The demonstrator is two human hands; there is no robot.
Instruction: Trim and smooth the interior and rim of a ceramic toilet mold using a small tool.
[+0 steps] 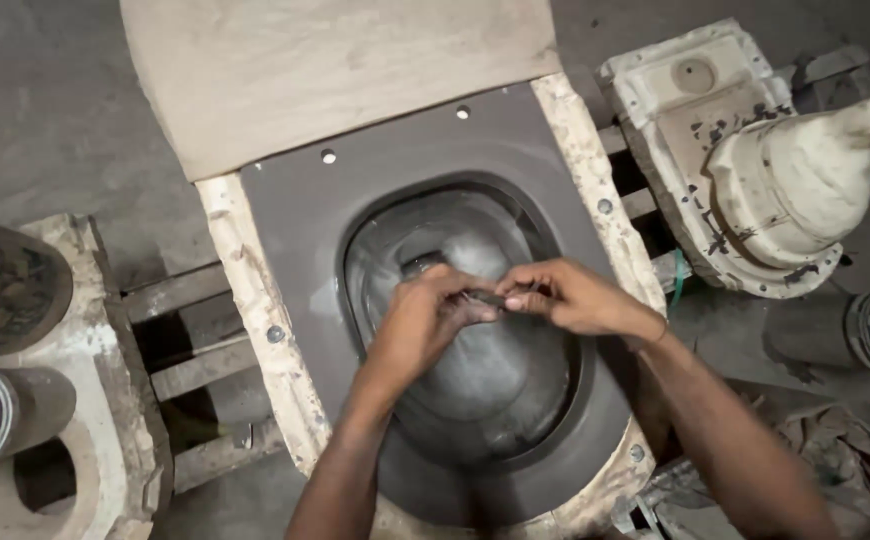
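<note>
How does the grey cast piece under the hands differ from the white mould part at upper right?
The dark grey wet clay toilet-bowl casting is smooth, glossy and hollow; the white plaster mould part is rough, stained and bulges upward. The casting sits framed in its crusted mould; the plaster part lies loose on slats. Both face up.

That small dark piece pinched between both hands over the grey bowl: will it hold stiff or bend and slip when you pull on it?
The small dark piece looks thin, so probably light and bendable. Both hands, left hand and right hand, pinch it between their fingers, hinting it is slippery. The wet sheen on the grey bowl suggests dampness.
</note>
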